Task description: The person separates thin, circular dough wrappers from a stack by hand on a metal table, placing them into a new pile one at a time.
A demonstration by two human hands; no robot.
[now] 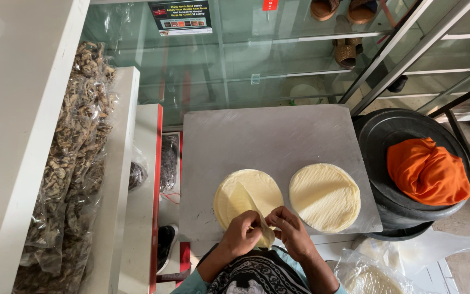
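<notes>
Both hands, left hand [241, 234] and right hand [291, 231], pinch 1 thin dough sheet [246, 193].

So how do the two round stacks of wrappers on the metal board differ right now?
The left stack has its top sheet peeled up and folded, pinched by the left hand and right hand; the right stack lies flat and untouched. The left stack is partly hidden by the hands; the right shows whole. Both are pale yellow rounds on the metal board.

Bare steel board [257, 136] lies open beyond both wrapper stacks [325, 196]; black bucket [376, 136] crowds its right edge
</notes>
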